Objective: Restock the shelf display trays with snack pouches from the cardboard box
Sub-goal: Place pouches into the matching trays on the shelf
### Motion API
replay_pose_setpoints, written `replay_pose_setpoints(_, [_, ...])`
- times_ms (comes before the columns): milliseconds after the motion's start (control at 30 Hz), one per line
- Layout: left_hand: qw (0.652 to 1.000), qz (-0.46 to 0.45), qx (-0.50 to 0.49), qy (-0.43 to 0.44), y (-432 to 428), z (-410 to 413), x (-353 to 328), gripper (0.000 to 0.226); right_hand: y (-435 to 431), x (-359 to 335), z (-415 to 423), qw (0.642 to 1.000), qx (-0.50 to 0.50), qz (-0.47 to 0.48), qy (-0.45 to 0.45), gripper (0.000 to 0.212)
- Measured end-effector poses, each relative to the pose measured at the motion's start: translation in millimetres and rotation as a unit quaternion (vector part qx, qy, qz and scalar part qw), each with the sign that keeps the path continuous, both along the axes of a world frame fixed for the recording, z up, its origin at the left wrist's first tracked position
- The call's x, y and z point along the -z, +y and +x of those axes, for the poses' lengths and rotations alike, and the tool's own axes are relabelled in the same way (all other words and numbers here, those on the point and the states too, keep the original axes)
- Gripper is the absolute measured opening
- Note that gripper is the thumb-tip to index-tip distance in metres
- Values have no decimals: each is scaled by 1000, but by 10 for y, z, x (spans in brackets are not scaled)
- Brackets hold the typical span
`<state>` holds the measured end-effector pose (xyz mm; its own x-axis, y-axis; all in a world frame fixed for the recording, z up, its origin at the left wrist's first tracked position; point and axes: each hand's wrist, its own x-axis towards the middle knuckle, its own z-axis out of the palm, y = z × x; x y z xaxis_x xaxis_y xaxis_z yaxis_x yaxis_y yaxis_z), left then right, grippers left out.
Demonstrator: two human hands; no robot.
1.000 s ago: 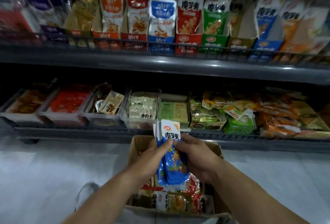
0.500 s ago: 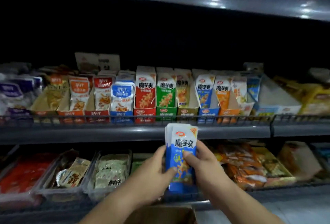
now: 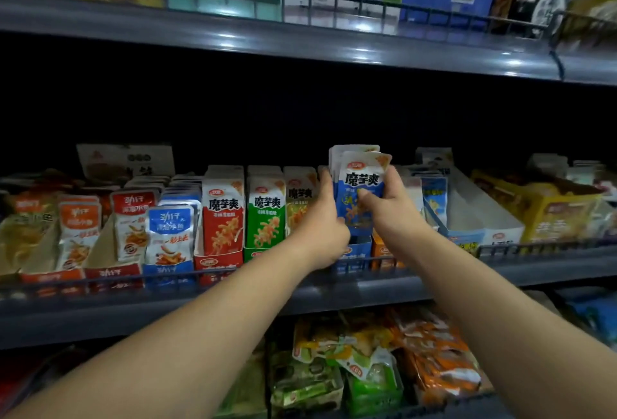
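Both my hands hold a stack of blue-and-white snack pouches (image 3: 362,178) upright over the blue display tray (image 3: 355,251) on the middle shelf. My left hand (image 3: 320,228) grips the stack's left edge. My right hand (image 3: 390,208) grips its right side, thumb across the front. The stack's lower end sits down in the tray between my hands. The cardboard box is out of view.
Red (image 3: 222,218), green (image 3: 265,215) and yellow (image 3: 298,201) pouch trays stand left of the blue one. A near-empty white tray (image 3: 480,218) and a yellow box (image 3: 554,211) are to the right. A wire rail (image 3: 167,276) fronts the shelf. Loose snack packs (image 3: 367,358) lie on the shelf below.
Both hands have lifted the pouch stack from the box near the floor up and forward to the middle shelf. The view has tilted upward and the box has left the frame.
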<state>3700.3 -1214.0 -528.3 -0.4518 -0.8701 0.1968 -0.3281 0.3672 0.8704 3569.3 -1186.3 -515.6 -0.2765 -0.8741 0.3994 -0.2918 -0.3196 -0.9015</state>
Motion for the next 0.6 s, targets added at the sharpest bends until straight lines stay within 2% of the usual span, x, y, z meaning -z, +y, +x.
replay_pose_setpoints(100, [1000, 22, 1, 16, -21, -114, 79, 95, -113, 83, -92, 999, 11, 30, 13, 32])
replay_pose_setpoints(233, [999, 33, -13, -34, -38, -197, 262, 94, -145, 218, -166, 995, 26, 72, 65, 30])
replay_pose_setpoints(367, [983, -87, -90, -135, -142, -140, 419, 70, -188, 355, -259, 983, 16, 127, 136, 19])
replay_pose_setpoints(400, [977, -116, -99, -148, -148, -115, 429, 66, -177, 371, -265, 978, 26, 130, 160, 25])
replay_pose_setpoints(533, [970, -145, -115, -160, -139, -73, 395, 63, -180, 358, -333, 974, 45, 61, 213, 85])
replay_pose_setpoints(600, [974, -124, -113, -151, -141, -73, 374, 66, -191, 299, -361, 969, 19, 52, 241, 96])
